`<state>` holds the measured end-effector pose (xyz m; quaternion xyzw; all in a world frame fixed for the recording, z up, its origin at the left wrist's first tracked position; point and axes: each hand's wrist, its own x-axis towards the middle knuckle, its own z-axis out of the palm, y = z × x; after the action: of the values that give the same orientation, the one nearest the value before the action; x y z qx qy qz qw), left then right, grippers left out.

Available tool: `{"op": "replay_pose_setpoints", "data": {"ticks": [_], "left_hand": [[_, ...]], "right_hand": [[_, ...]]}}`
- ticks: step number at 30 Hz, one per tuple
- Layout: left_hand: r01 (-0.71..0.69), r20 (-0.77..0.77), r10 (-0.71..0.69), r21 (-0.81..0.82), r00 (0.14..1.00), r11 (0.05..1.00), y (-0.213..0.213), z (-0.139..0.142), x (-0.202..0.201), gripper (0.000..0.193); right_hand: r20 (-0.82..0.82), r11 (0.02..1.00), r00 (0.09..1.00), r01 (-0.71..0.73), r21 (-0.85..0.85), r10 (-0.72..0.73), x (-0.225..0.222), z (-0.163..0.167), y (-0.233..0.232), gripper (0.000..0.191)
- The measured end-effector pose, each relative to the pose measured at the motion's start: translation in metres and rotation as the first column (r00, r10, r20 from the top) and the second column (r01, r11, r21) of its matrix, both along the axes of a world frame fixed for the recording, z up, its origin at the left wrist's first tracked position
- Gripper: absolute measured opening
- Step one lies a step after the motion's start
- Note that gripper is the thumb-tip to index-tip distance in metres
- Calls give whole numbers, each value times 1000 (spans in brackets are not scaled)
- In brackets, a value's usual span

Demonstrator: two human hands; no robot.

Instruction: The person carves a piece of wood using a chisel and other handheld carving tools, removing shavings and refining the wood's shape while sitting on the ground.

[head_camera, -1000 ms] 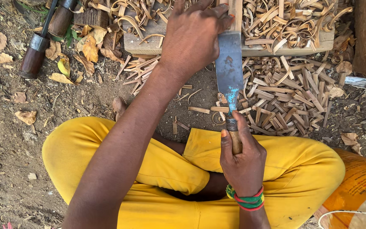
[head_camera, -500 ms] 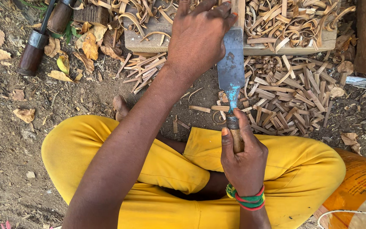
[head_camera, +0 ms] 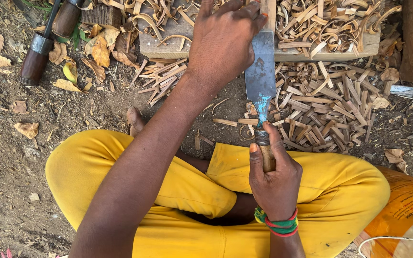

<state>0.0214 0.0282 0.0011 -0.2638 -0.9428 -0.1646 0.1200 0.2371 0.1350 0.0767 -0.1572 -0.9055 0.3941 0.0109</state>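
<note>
A broad, flat steel blade with a wooden handle (head_camera: 260, 81) runs near-vertically through the frame's centre, tip against the pale wooden block (head_camera: 311, 48) at the top. The right hand (head_camera: 273, 179) is wrapped closed round the handle directly below the blade. The left hand (head_camera: 223, 40), just left of the blade's upper end, is curled over a thin wooden strip (head_camera: 267, 12). Curled wood shavings (head_camera: 331, 100) lie right.

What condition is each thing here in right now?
Right hand: gripping the blade's wooden handle.
Left hand: pressing down by the blade's top.
Broad blade: upright against the wooden block, tarnished.
Wooden block: littered with curled shavings.
Wood chips: scattered on ground.
</note>
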Motion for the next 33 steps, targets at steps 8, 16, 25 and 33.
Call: {"op": "replay_pose_setpoints", "data": {"ticks": [8, 16, 25, 33], "left_hand": [[-3, 29, 2, 36, 1000, 999, 1, -4, 2, 44], [6, 9, -7, 129, 1000, 992, -2, 32, 10, 38], [100, 78, -93, -102, 993, 990, 26, 56, 76, 42], [97, 47, -92, -122, 995, 988, 24, 35, 41, 40]], "right_hand": [[-15, 1000, 1000, 3, 16, -2, -3, 1, 4, 37], [11, 998, 1000, 15, -58, -14, -10, 10, 5, 36], [165, 993, 979, 114, 31, -118, -11, 13, -16, 46], [155, 990, 979, 119, 78, -130, -45, 9, -29, 46]]}}
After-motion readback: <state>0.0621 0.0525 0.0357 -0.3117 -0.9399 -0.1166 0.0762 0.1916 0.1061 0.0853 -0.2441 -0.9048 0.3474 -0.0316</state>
